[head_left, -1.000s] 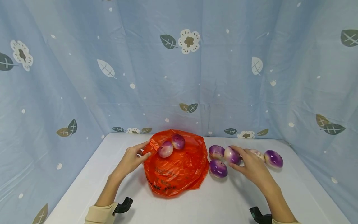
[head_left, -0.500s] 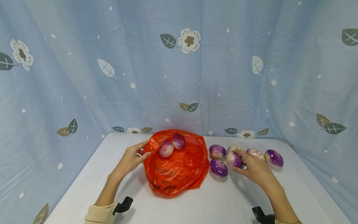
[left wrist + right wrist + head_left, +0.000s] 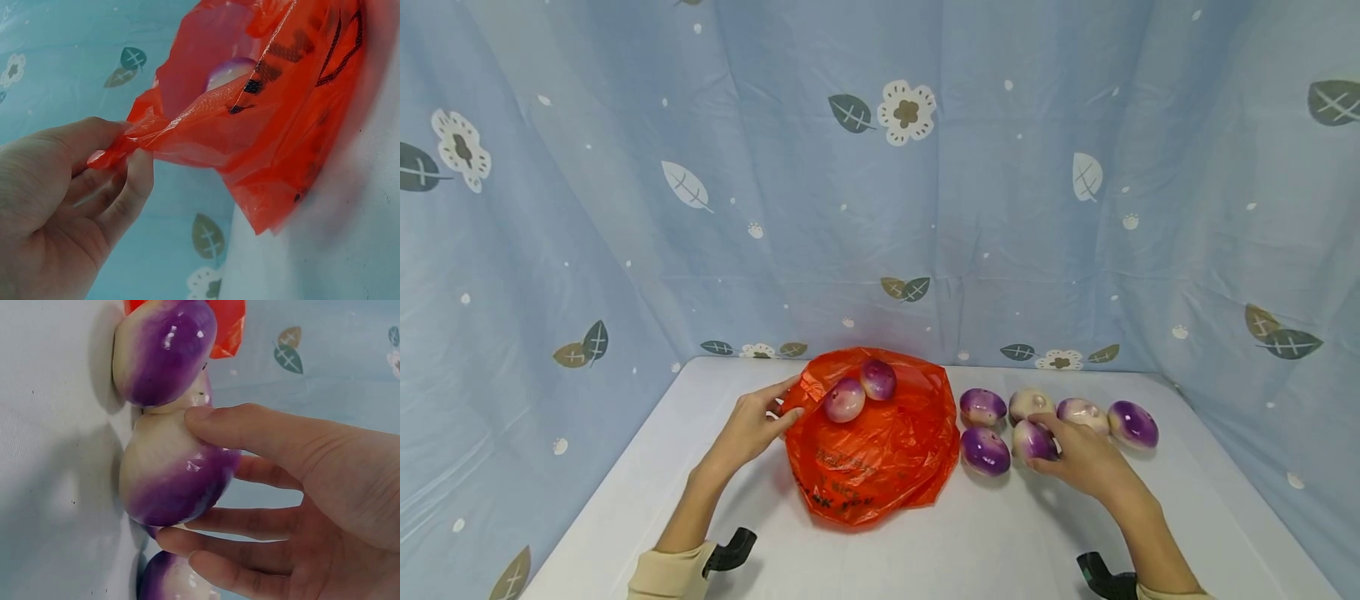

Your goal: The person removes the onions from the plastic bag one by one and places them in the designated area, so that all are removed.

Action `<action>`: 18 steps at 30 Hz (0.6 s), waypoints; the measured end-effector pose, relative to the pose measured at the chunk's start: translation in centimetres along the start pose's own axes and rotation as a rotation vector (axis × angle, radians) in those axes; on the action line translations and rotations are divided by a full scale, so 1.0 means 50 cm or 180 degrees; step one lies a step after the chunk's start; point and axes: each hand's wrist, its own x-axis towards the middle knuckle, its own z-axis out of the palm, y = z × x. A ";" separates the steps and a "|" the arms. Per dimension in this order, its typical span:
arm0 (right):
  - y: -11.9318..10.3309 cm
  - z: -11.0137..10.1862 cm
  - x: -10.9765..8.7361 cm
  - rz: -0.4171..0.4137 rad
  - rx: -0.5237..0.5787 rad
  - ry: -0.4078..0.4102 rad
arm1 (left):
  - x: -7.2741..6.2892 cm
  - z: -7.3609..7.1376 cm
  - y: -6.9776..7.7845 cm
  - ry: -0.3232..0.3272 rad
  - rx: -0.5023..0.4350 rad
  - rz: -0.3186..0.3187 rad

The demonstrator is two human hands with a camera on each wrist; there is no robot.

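Note:
My left hand (image 3: 752,429) pinches the gathered rim of a red plastic bag (image 3: 880,458) between thumb and fingers, seen closely in the left wrist view. Two glossy turnips (image 3: 844,400) show in the bag's opening. To the right of the bag, my right hand (image 3: 1086,454) has its thumb and fingers around a purple-and-white turnip (image 3: 181,469), low at the white table. A purple turnip (image 3: 985,451) lies just left of the held one. Behind it sits a pale turnip (image 3: 1030,403) with a small knob.
Another purple turnip (image 3: 982,407) sits at the back, close to the bag. A whitish turnip (image 3: 1083,413) and a purple turnip (image 3: 1133,425) lie at the right end of the row. A blue patterned curtain (image 3: 775,208) surrounds the white table (image 3: 970,550).
My right hand has drawn its turnip toward me and slightly right, uncovering the pale one behind it. My left hand stays at the bag's rim.

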 end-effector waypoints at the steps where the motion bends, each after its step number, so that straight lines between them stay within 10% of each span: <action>1: 0.001 0.001 0.000 0.0001 0.0002 -0.0002 | 0.000 0.000 0.000 -0.0001 -0.0010 -0.0003; 18: 0.009 0.006 -0.003 -0.0077 0.0002 0.0004 | -0.002 -0.006 0.005 -0.0051 -0.0072 -0.0082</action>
